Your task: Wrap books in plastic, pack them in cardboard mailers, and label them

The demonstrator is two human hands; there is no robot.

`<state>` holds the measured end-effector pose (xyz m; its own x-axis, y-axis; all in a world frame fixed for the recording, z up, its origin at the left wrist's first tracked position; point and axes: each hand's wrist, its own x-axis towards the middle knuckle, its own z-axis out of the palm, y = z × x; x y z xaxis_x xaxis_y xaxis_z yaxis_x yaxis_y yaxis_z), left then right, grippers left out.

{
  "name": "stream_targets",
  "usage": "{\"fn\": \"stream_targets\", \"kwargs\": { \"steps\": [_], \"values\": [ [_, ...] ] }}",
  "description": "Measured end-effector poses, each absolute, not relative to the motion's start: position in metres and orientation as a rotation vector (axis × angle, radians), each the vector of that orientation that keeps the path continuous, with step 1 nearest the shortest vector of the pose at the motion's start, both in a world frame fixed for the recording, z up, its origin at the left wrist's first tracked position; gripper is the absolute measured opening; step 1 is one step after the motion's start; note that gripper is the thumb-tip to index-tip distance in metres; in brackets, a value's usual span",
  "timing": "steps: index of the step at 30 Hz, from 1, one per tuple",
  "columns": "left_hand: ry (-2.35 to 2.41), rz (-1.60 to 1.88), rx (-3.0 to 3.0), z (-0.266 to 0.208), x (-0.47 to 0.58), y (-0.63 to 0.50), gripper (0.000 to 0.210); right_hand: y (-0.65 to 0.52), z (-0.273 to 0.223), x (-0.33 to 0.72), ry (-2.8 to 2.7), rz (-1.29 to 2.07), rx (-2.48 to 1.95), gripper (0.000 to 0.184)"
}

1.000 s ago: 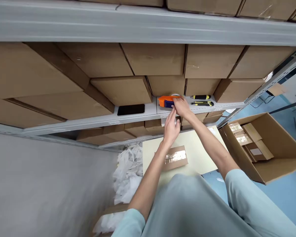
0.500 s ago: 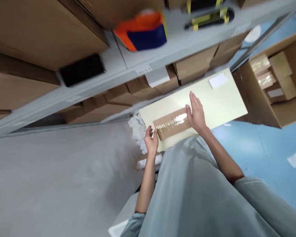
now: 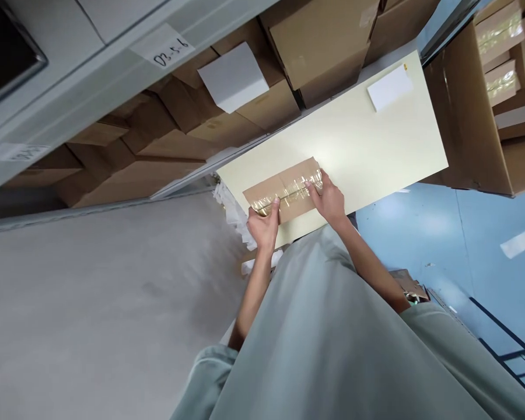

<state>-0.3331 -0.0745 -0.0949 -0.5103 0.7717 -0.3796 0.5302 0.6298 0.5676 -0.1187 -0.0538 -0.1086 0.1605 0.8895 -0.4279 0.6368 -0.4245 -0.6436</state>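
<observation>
A small brown cardboard box (image 3: 284, 185) with shiny clear tape along its seam is on a cream-coloured board (image 3: 376, 151). At its left end my left hand (image 3: 265, 226) grips it, thumb on the taped top. My right hand (image 3: 329, 200) holds the opposite end, also with the thumb on top and fingers over the far edge. Whether the box is lifted off the board I cannot tell. A white slip of paper (image 3: 390, 88) rests at the board's far right end.
Behind the board, a grey shelf (image 3: 114, 76) holds several cardboard boxes (image 3: 324, 46). To the right stands a large open carton (image 3: 468, 111) with taped boxes inside. Crumpled white paper (image 3: 234, 213) hangs by the board's left end. A black metal frame (image 3: 507, 350) is at lower right.
Both hands were apart and flat beside the box; now they have closed on its two ends. The camera view has shifted closer to the lower shelf.
</observation>
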Motion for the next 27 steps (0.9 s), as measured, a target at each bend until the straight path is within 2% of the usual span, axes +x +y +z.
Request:
{"fn": "stream_targets", "kwargs": {
  "steps": [3,10,13,17,22,27],
  "values": [
    [2.174,0.594,1.079,-0.1,-0.339,-0.076,0.047,-0.059,-0.111,-0.116,-1.448,1.147,-2.096,0.088],
    [1.904,0.676,1.145,-0.096,-0.362,-0.074,0.046,-0.051,-0.094,-0.098,-1.504,1.176,-1.942,0.078],
    [1.755,0.755,1.257,-0.092,-0.365,-0.071,0.044,-0.044,-0.077,-0.078,-1.586,0.967,-1.794,0.066],
    [1.695,0.837,1.346,-0.102,-0.361,-0.074,0.031,-0.044,-0.072,-0.044,-1.694,0.7,-1.749,0.053],
    [1.777,0.753,1.288,-0.133,-0.347,-0.085,0.017,-0.064,-0.106,-0.028,-1.639,0.948,-1.823,0.042],
    [1.786,0.613,1.205,-0.15,-0.351,-0.097,0.047,-0.094,-0.132,-0.03,-1.572,1.144,-1.846,0.051]
  ]
}}
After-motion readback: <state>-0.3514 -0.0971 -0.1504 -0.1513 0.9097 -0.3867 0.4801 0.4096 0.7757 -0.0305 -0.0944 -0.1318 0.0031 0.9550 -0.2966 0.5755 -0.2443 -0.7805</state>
